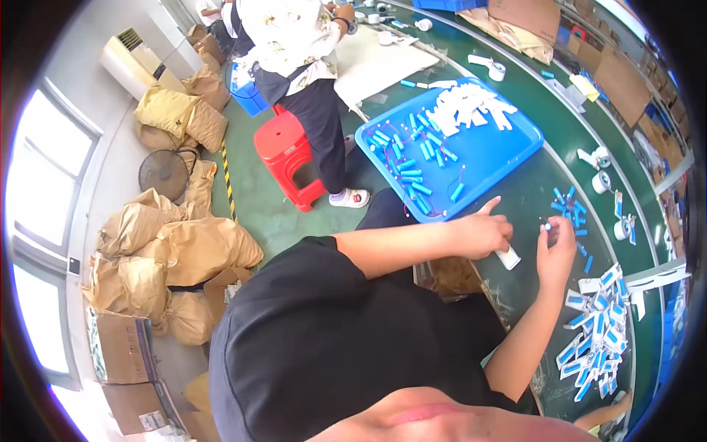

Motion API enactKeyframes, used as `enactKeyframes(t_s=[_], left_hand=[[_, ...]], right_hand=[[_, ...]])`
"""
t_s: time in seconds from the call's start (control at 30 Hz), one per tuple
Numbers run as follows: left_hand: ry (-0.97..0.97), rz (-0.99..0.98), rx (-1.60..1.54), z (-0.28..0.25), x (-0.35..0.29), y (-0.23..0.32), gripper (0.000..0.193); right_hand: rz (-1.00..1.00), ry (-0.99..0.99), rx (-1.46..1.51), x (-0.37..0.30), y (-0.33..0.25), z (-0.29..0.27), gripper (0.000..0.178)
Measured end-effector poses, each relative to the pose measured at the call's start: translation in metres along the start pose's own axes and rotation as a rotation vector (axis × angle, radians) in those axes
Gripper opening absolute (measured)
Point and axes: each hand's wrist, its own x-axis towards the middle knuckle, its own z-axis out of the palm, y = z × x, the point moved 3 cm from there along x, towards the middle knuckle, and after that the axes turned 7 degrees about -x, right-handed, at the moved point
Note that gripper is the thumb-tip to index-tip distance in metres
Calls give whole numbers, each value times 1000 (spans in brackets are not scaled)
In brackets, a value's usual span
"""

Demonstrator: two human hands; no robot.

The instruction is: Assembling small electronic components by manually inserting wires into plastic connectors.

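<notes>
From the person's head (434, 425), we looked down through one wide fisheye, near the left hand (482, 234) and right hand (560, 247)

A partly hidden white casing (509, 258) slants left of a small bluish piece (547, 227).

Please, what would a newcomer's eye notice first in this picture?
Probably the large blue tray at the upper centre, which holds white pieces and blue cylinders. The bright red stool on the floor to its left also stands out, as does the heap of blue-and-white parts right of the person's right forearm.
</notes>
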Motion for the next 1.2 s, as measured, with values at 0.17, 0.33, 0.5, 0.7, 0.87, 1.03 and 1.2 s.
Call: enactKeyframes(t_s=[0.17,0.33,0.5,0.7,0.87,1.03,1.2], left_hand=[[398,77,9,-10,12,19,28],[204,-160,62,21,12,31,22],[286,33,-30,25,6,18,18],[144,-33,-101,27,10,9,10],[-34,-132,-38,14,16,18,18],[-129,-75,70,11,27,20,18],[-169,-19,90,8,31,21,13]], right_hand=[[-201,39,-12,6,11,14,24],[-201,-223,-118,3,18,34,29],[-202,-316,-30,0,18,32,31],[-184,-351,-70,-7,15,23,25],[-135,-363,-97,-6,12,24,23],[-135,-367,-99,-4,15,25,23],[-127,-347,-93,-5,15,26,23]])
